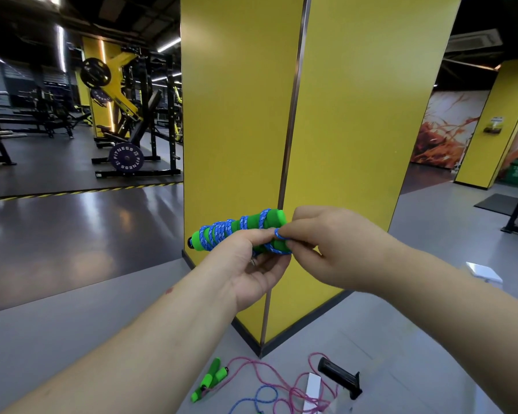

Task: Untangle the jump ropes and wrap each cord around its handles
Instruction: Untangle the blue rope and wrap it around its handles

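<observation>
My left hand (248,264) grips a pair of green foam handles (237,227) from below, held level at chest height. A blue cord (216,233) is wound around them in several turns. My right hand (323,243) pinches a small loop of that blue cord (280,234) at the handles' right end. On the floor below lie two more green handles (210,379) with a loose pink cord (281,386) and a stretch of blue cord (260,397) tangled beside them.
A yellow pillar (326,115) stands straight ahead, its corner right behind my hands. A black grip (340,376) and a white strip (311,389) lie on the grey floor by the ropes. Gym racks and weight plates (126,158) stand far left.
</observation>
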`<state>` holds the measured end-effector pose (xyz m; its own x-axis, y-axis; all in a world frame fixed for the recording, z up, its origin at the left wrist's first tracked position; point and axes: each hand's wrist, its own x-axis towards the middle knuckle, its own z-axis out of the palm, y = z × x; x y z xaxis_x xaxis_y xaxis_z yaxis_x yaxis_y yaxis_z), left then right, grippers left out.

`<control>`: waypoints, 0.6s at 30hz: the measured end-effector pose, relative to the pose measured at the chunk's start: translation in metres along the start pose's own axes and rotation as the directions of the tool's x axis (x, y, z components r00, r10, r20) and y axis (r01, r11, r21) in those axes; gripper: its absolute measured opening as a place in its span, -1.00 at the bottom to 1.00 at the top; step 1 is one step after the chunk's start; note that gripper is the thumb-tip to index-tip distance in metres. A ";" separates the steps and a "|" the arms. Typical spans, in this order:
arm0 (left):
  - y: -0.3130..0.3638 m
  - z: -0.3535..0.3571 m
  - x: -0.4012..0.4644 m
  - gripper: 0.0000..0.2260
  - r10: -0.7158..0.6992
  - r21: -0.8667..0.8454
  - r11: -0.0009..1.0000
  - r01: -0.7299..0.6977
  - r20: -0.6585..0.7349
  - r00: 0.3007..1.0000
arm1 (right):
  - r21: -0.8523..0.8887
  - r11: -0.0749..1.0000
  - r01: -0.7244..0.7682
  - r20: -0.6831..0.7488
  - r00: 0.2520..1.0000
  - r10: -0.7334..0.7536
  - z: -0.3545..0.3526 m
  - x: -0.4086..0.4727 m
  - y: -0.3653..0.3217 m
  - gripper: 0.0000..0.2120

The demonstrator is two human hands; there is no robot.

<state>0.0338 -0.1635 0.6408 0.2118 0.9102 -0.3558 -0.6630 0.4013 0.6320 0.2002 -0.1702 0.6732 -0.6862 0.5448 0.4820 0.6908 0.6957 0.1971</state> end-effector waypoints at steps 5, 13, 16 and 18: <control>-0.003 0.006 -0.001 -0.92 0.048 -0.132 0.990 -0.049 -0.012 0.999 | -0.288 0.954 0.079 -0.190 0.972 -0.138 0.022 -0.005 0.002 -0.91; -0.012 0.007 0.004 -0.74 -0.050 -0.141 0.989 0.050 0.003 0.999 | -0.279 0.946 0.167 -0.279 0.928 -0.246 0.028 -0.015 0.021 -0.81; -0.013 0.006 0.007 -0.73 -0.036 -0.121 0.992 0.037 0.012 0.999 | -0.276 0.949 0.149 -0.302 0.924 -0.233 0.030 -0.018 0.025 -0.82; -0.013 0.005 0.009 -0.77 0.042 -0.087 0.995 -0.040 0.028 0.999 | -0.071 0.996 0.061 -0.323 0.943 -0.081 0.033 -0.018 0.019 -0.83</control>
<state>0.0481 -0.1598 0.6329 0.2035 0.9289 -0.3094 -0.7310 0.3544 0.5831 0.2176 -0.1514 0.6403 -0.6290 0.3062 0.7146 0.6621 0.6928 0.2859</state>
